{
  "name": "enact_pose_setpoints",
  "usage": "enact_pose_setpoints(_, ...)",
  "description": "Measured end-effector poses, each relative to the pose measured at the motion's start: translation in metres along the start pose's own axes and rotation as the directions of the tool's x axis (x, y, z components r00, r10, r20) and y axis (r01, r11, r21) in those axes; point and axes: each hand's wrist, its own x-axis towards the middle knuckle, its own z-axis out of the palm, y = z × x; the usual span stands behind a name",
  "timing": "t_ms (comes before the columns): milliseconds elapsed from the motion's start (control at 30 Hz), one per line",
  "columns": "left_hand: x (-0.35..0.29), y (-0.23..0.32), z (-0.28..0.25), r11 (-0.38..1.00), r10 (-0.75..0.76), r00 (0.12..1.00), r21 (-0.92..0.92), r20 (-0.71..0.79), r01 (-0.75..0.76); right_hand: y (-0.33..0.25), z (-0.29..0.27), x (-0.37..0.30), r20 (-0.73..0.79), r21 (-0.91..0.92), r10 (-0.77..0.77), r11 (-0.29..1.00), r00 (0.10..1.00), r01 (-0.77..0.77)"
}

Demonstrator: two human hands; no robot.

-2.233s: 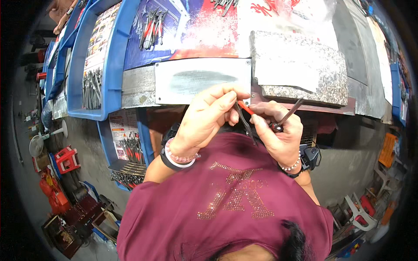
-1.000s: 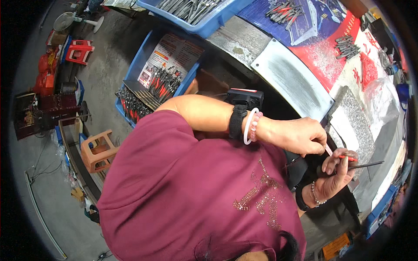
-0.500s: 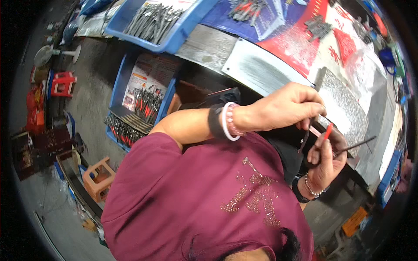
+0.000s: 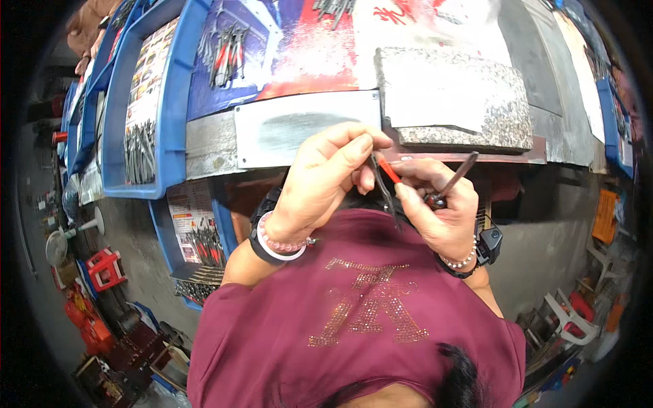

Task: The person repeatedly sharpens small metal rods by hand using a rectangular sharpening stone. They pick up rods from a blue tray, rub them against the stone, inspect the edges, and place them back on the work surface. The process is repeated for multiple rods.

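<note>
My left hand (image 4: pixel 325 178) is closed, with a slender dark metal piece (image 4: pixel 385 194) pinched in its fingers and pointing down toward my shirt. Close by on the right, my right hand (image 4: pixel 439 204) pinches a small red strip (image 4: pixel 389 170) between thumb and forefinger; its upper end meets or nearly meets the dark piece. A dark rod-like tool (image 4: pixel 461 172) also lies in the right hand, its thin shaft sticking out up and to the right. Both hands are held over the bench's near edge, in front of my chest. Whether the strip joins the dark piece cannot be made out.
Beyond my hands lie a white metal plate (image 4: pixel 272 132) and a speckled stone slab (image 4: pixel 510 112). Bundles of red-and-dark pieces (image 4: pixel 228 58) rest on a blue sheet. Blue bins (image 4: pixel 173 136) of slender metal parts stand at left, one lower down. Another blue bin (image 4: pixel 615 129) is far right.
The view has turned, so the bench now lies straight ahead and both hands sit nearer the middle. The red strip has come up against or close to the dark piece.
</note>
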Motion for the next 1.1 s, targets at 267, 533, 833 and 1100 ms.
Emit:
enact_pose_setpoints(267, 0.004, -0.006, 0.003, 0.992, 0.034, 0.997, 0.124, -0.074, -0.024, 0.006, 0.002, 0.007, -0.042, -0.114, -0.184, 0.977, 0.982, 0.178)
enact_pose_setpoints(533, 0.006, -0.004, 0.010, 0.977, 0.063, 0.996, 0.210, -0.068, -0.048, 0.012, 0.001, 0.012, -0.101, -0.128, -0.290, 0.952, 0.952, 0.277)
enact_pose_setpoints(833, 0.011, 0.001, 0.016, 0.985, 0.057, 0.994, 0.166, -0.090, -0.042, 0.005, -0.001, 0.014, -0.046, -0.235, -0.295, 0.932, 0.954, 0.277)
enact_pose_setpoints(1100, 0.007, -0.008, 0.009, 0.903, 0.161, 0.982, 0.415, -0.095, -0.108, 0.021, 0.021, 0.004, -0.100, -0.320, -0.356, 0.896, 0.929, 0.309)
